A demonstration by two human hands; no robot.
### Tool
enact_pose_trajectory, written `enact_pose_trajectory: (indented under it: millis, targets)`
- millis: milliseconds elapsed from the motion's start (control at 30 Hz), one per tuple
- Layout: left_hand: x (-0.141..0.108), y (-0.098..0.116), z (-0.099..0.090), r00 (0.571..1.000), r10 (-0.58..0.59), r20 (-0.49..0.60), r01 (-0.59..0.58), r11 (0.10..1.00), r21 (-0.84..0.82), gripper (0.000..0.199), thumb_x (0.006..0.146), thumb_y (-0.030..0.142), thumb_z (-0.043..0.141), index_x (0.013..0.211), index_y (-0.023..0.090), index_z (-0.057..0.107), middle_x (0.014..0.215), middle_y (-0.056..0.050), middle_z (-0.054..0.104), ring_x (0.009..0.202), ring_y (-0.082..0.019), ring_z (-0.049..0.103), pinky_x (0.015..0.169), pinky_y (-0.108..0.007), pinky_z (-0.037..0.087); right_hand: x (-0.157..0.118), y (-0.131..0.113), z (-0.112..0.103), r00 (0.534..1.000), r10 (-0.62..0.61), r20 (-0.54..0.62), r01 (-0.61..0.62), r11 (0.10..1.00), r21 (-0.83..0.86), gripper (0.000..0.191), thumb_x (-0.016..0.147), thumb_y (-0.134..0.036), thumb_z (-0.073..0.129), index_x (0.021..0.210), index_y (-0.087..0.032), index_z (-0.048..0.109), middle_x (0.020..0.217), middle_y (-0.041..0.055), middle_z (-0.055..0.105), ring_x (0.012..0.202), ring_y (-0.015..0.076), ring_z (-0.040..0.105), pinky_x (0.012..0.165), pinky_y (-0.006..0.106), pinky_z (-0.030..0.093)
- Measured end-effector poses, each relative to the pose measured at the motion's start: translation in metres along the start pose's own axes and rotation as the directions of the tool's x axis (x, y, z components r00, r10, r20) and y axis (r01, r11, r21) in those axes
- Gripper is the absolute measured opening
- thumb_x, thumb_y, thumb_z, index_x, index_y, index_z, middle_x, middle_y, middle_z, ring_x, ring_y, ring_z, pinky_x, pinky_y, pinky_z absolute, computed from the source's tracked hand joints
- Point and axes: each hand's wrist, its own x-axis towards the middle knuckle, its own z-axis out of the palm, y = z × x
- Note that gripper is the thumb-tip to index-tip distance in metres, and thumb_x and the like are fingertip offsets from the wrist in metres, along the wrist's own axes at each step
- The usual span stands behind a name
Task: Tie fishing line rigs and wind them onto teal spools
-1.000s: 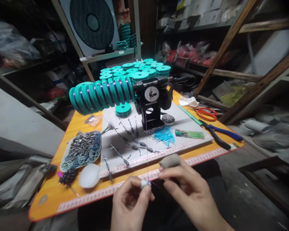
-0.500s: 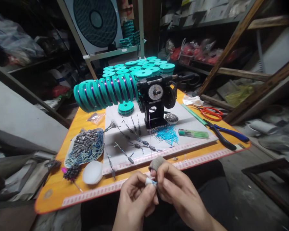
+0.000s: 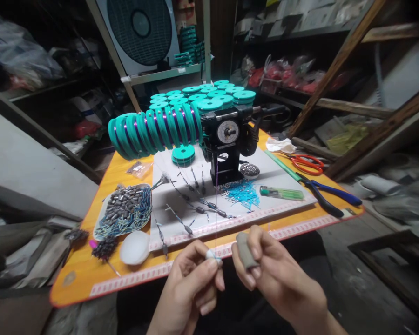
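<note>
My left hand (image 3: 193,279) pinches a thin purple fishing line (image 3: 216,214) between thumb and forefinger. A white wrap or piece and a tiny blue bit show at that fingertip; I cannot tell more. The line runs up from there to a black winding machine (image 3: 226,158), which carries a row of teal spools (image 3: 157,130). Just to the right, apart from the left, my right hand (image 3: 282,279) is closed, its fingers curled together. A grey sleeve (image 3: 246,251) lies around one of its fingers. Whatever its fingertips hold is hidden or too small to name.
Tied rigs with grey sinkers (image 3: 188,229) lie on the white board (image 3: 258,218). Left are a tray (image 3: 101,228) of weights and a white bowl (image 3: 134,249). Right are blue pieces (image 3: 246,195), a green cutter (image 3: 281,193), pliers (image 3: 330,197) and red scissors (image 3: 307,163).
My hands were together at the line; now the right hand has moved up and right, away from the left. The left hand has shifted slightly left, still pinching the line.
</note>
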Motion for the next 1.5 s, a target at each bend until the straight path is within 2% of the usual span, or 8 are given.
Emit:
enact_pose_trajectory:
  millis: [67,133,233,300,600,1133,1333,1500]
  targets:
    - [0.000,0.003,-0.002,1.000,0.010,0.013,-0.011,0.999,0.032,0.024,0.082,0.029,0.068,0.077,0.017,0.048,0.062,0.002,0.064,0.034,0.003,0.025,0.034,-0.007,0.027,-0.001,-0.003,-0.001,0.998,-0.022,-0.056,-0.002,0.922,-0.386,0.007,0.088,-0.029,0.060,0.090,-0.023,0.058,0.074,-0.0013,0.052,0.065,0.0103,0.050,0.060,0.022,0.040]
    - [0.000,0.006,-0.005,0.999,0.022,0.040,-0.024,0.998,0.054,0.021,0.084,0.028,0.064,0.078,0.017,0.048,0.068,0.000,0.068,0.031,0.003,0.031,0.032,-0.008,0.032,-0.002,-0.006,0.000,0.995,-0.077,-0.062,0.012,0.715,-0.699,0.010,0.089,-0.024,0.061,0.098,-0.026,0.062,0.083,0.0000,0.059,0.072,0.0112,0.054,0.066,0.023,0.042]
    - [0.003,0.007,-0.008,0.995,0.012,0.100,-0.017,0.998,0.053,0.017,0.087,0.027,0.060,0.079,0.016,0.050,0.073,-0.003,0.070,0.029,0.000,0.043,0.031,-0.012,0.041,0.000,-0.008,0.001,0.986,-0.153,0.062,0.125,0.448,-0.885,0.015,0.089,-0.018,0.059,0.100,-0.026,0.066,0.079,0.0003,0.060,0.072,0.0120,0.056,0.065,0.024,0.042]
    - [0.006,0.007,-0.011,0.991,-0.015,0.137,0.011,1.000,0.029,0.015,0.089,0.025,0.056,0.079,0.016,0.050,0.071,-0.004,0.071,0.028,-0.002,0.048,0.031,-0.014,0.044,0.002,-0.008,0.003,0.975,-0.187,0.116,0.180,0.374,-0.910,0.016,0.089,-0.016,0.057,0.098,-0.024,0.067,0.073,0.0001,0.057,0.067,0.0116,0.055,0.060,0.023,0.041]
    - [0.006,0.000,-0.019,0.969,-0.087,0.232,0.128,0.977,-0.170,0.008,0.090,0.019,0.051,0.085,0.014,0.050,0.072,-0.008,0.073,0.039,-0.008,0.062,0.043,-0.020,0.055,0.001,-0.008,0.005,0.960,-0.235,0.155,0.233,0.357,-0.905,0.017,0.089,-0.013,0.055,0.098,-0.022,0.067,0.078,0.0025,0.057,0.071,0.0149,0.057,0.063,0.027,0.044]
    - [0.008,-0.001,-0.020,0.954,-0.090,0.285,0.170,0.947,-0.271,0.007,0.091,0.021,0.051,0.087,0.015,0.052,0.074,-0.006,0.073,0.035,-0.005,0.056,0.038,-0.016,0.051,0.001,-0.006,0.006,0.957,-0.235,0.169,0.248,0.369,-0.896,0.017,0.089,-0.012,0.054,0.097,-0.021,0.066,0.079,0.0030,0.056,0.073,0.0153,0.056,0.064,0.028,0.045]
    - [0.003,0.002,-0.013,0.986,-0.066,0.152,0.085,0.989,-0.124,0.016,0.083,0.026,0.065,0.080,0.014,0.055,0.063,-0.001,0.068,0.030,-0.001,0.043,0.036,-0.015,0.047,0.002,-0.006,0.005,0.944,-0.275,0.184,0.277,0.352,-0.894,0.020,0.088,-0.009,0.056,0.099,-0.022,0.065,0.082,0.0035,0.056,0.074,0.0147,0.056,0.064,0.027,0.047]
    - [-0.009,0.003,-0.005,0.980,0.165,-0.115,-0.124,0.947,0.297,0.024,0.080,0.033,0.069,0.073,0.017,0.054,0.057,0.004,0.054,0.040,-0.003,0.038,0.038,-0.013,0.033,0.000,-0.002,0.005,0.878,-0.378,0.295,0.371,0.147,-0.917,0.026,0.084,-0.004,0.058,0.103,-0.020,0.063,0.089,0.0066,0.052,0.081,0.0179,0.054,0.068,0.030,0.050]
